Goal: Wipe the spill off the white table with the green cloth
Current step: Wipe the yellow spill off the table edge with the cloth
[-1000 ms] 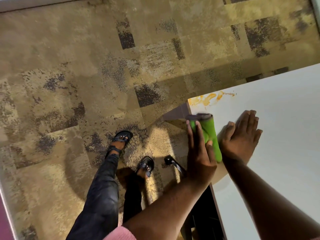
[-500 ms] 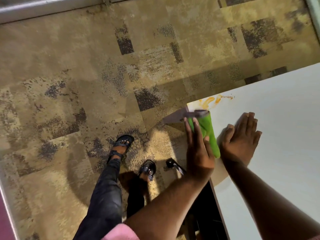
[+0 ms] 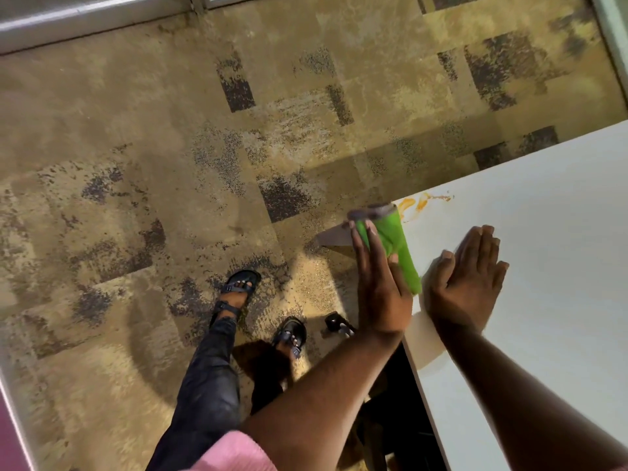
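The white table (image 3: 560,232) fills the right side, with an orange spill (image 3: 417,205) smeared at its far left corner. My left hand (image 3: 380,287) grips the green cloth (image 3: 397,246), folded into a long strip with a grey end, fingers stretched along it and thumb pressing. The cloth lies along the table's left edge, its far end just short of the spill. My right hand (image 3: 469,280) rests flat on the tabletop beside the cloth, fingers together, holding nothing.
Mottled brown carpet (image 3: 170,164) covers the floor to the left. My feet in black sandals (image 3: 239,283) stand beside the table. A black caster (image 3: 334,322) and dark frame sit under the table edge. A metal frame (image 3: 85,18) runs along the top.
My left hand has slid the green cloth along the table edge toward the orange spill. My right hand has stayed flat on the table.
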The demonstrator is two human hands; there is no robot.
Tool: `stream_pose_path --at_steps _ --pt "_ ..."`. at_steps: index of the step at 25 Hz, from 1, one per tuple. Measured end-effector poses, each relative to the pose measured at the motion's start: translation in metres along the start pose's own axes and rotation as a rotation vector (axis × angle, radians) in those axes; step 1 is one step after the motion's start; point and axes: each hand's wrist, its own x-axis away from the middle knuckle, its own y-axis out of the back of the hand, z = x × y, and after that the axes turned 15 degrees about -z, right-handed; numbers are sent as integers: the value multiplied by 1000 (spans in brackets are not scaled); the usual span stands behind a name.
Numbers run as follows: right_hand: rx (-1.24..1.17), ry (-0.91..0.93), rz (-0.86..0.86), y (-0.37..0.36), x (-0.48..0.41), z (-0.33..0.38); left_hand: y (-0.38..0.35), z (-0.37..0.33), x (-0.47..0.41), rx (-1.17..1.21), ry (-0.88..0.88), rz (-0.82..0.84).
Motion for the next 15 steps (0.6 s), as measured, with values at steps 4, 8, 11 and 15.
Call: stream_pose_path --at_steps 4,8,11,15 --pt "7 -8 10 -3 -1 -4 10 7 30 31 -36 67" --pt "7 -7 3 -3 -1 -3 5 -4 -33 -40 7 93" --pt "24 3 7 -2 0 -3 3 -12 -94 -203 -93 247" --pt "28 -14 4 -2 1 -2 25 -9 -116 -289 -284 528"
